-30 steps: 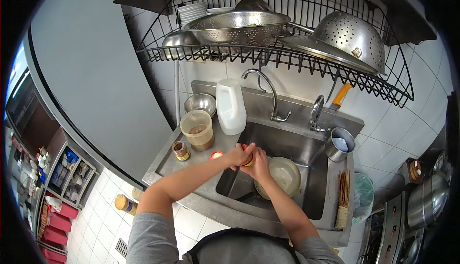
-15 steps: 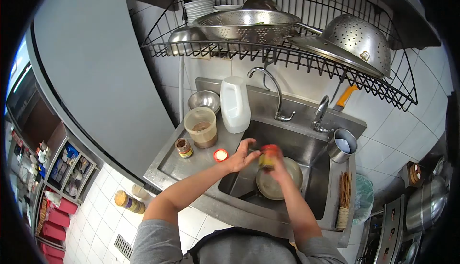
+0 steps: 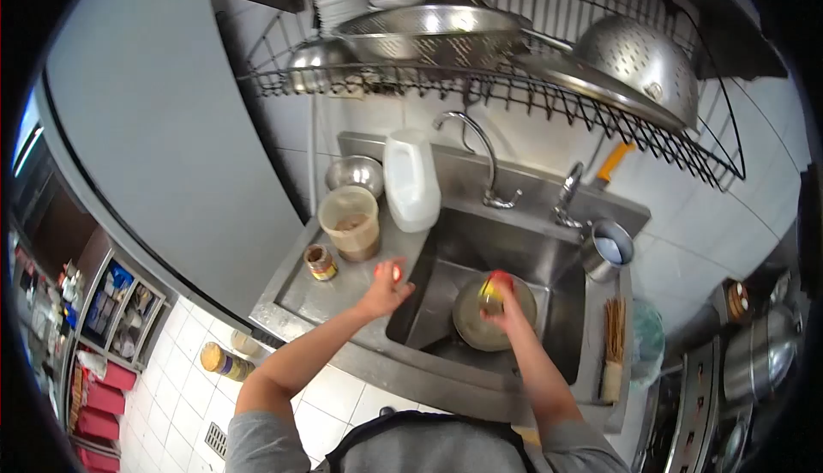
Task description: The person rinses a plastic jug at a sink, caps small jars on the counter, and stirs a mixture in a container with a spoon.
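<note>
My right hand point(image 3: 507, 308) is wrapped around a small jar point(image 3: 492, 293) with a red top and yellow label, held tilted above the sink. Below it, a round metal pan point(image 3: 473, 327) lies in the basin. My left hand point(image 3: 383, 295) is over the counter left of the sink, thumb apart from the fingers. Its fingers are at a red lid point(image 3: 396, 273) with a pale inside, partly covering it; firm contact is unclear. Just left of that hand stands an uncovered jar point(image 3: 321, 263) with brown residue, beside a cloudy plastic tub point(image 3: 350, 224) holding brownish contents.
A white plastic jug point(image 3: 413, 183) and a steel bowl point(image 3: 355, 176) stand behind the tub. Two faucets point(image 3: 492, 168) rise at the sink's back. A metal cup point(image 3: 607, 250) and a stick brush point(image 3: 614, 349) are on the right rim. Overhead hangs a wire rack point(image 3: 480, 78) with colanders.
My left hand has moved left, away from the jar and over to the red lid. My right hand keeps the jar above the sink, slightly further right. The view has shifted slightly.
</note>
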